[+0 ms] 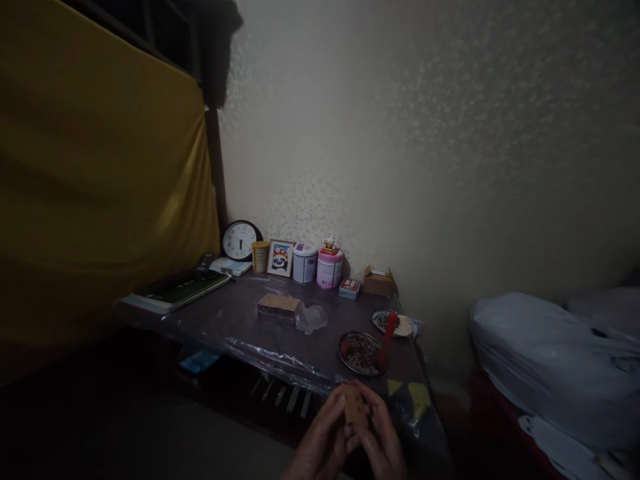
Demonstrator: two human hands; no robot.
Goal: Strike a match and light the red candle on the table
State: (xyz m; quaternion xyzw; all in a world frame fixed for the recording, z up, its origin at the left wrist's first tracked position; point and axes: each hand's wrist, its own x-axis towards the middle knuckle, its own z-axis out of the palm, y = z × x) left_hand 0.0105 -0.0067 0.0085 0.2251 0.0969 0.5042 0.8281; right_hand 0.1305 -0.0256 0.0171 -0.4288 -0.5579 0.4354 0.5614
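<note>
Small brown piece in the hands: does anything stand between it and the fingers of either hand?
Nothing visible does. The left hand and right hand both hold the small brown piece directly. The round plate lies beyond them on the table, not in between.

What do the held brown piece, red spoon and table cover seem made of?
Brown piece: matte, perhaps wood or cardboard, by its dull tan face. Red spoon: probably smooth plastic, evenly coloured. Table cover: glossy, likely clear plastic, with wrinkled glints.
</note>
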